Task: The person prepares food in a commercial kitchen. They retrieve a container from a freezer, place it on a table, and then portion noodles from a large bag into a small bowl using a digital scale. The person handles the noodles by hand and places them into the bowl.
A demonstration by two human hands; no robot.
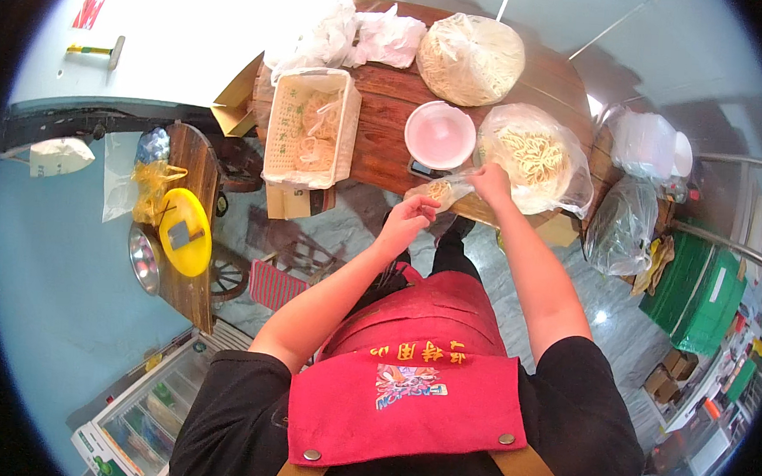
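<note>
Over the near edge of the wooden table, my right hand (491,183) grips the gathered end of a small clear plastic bag (461,185) with a portion of noodles (439,189) inside. My left hand (412,216) is just below the bag with bent fingers. Whether its fingertips touch the plastic cannot be made out. Right of the bag, a large open plastic bag (571,177) holds a heap of pale noodles (535,154). A white bowl (439,135), pinkish inside, sits on a small scale (428,170), mostly hidden beneath it.
On the wooden table (385,117), a white plastic basket (348,128) holds bagged noodles. A full noodle bag (472,59) and white plastic bags (390,36) stand at the back. A yellow tray (187,252) rests on a side table at left. Stacked plastic containers (645,144) stand at right.
</note>
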